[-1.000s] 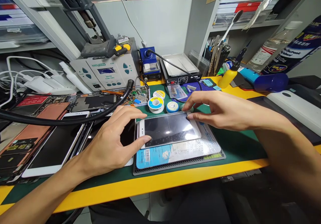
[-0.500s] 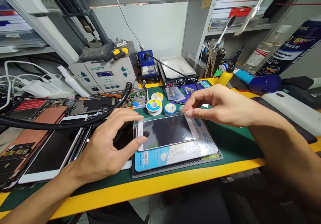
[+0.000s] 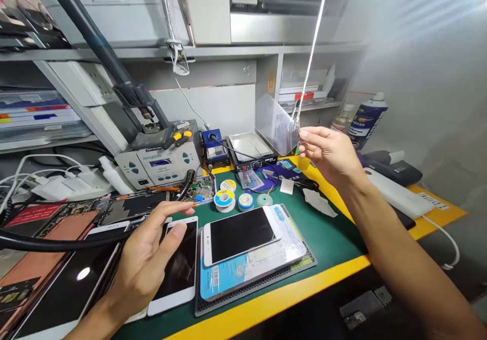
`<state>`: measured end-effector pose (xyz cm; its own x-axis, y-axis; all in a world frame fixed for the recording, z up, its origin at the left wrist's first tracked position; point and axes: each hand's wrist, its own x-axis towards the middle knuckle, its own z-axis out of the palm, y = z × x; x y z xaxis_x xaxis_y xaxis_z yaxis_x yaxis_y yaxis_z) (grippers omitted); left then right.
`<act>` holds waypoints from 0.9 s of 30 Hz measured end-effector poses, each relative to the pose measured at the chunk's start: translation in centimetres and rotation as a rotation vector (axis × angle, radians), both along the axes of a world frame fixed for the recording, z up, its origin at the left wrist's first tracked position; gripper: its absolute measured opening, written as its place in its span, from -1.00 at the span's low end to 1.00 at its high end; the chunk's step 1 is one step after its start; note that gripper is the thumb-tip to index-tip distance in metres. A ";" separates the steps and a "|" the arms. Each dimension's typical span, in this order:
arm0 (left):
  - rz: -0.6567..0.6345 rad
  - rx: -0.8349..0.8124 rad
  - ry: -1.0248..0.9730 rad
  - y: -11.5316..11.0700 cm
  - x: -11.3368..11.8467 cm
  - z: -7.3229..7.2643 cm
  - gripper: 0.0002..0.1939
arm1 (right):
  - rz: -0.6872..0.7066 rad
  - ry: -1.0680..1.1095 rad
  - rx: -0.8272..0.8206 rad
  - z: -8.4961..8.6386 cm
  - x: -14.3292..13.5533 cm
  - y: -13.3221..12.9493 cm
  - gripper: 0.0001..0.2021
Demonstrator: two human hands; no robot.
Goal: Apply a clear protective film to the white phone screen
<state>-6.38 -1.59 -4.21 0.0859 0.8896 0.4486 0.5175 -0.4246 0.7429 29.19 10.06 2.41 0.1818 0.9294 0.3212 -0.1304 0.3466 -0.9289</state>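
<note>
My right hand [image 3: 323, 149] is raised over the back of the bench, its thumb and fingertips pinched at the edge of a clear plastic film [image 3: 277, 127]. A hanging white cord [image 3: 314, 45] ends beside those fingertips. My left hand [image 3: 146, 259] is empty, thumb and fingers apart, above a white-framed phone [image 3: 180, 266]. To its right, a white phone with a dark screen [image 3: 243, 233] lies face up on a blue-and-white packet [image 3: 262, 264]. Under the packet is a dark perforated pad [image 3: 310, 259].
Solder spools [image 3: 224, 200] stand behind the phone. A grey soldering station [image 3: 160, 162] and a heating plate [image 3: 251, 152] are at the back. A thick black hose [image 3: 64, 242] crosses phone parts on the left. A white paper piece [image 3: 319, 203] lies at the right.
My right hand has lifted the clear film off the phone and carried it up and back. My left hand has come away from the phone's left end. The view has tilted upward.
</note>
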 end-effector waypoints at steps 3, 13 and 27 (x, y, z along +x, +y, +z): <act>0.019 0.030 0.048 0.0 0.3 0.2 -0.68 | -0.283 -0.350 0.137 -1.3 0.0 1.6 -0.67; 0.039 0.219 0.168 0.3 -0.1 0.8 -0.73 | -0.424 -1.157 0.276 -1.2 -4.1 5.5 -0.70; -0.063 0.331 0.286 0.4 -0.2 1.2 -0.82 | 0.027 -1.613 0.173 0.6 -8.5 8.5 -0.69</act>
<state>-6.60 -1.18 -2.97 0.2976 0.6910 0.6587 0.6477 -0.6530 0.3925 20.71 18.57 3.00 -0.4448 0.8608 0.2473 0.8811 0.4701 -0.0514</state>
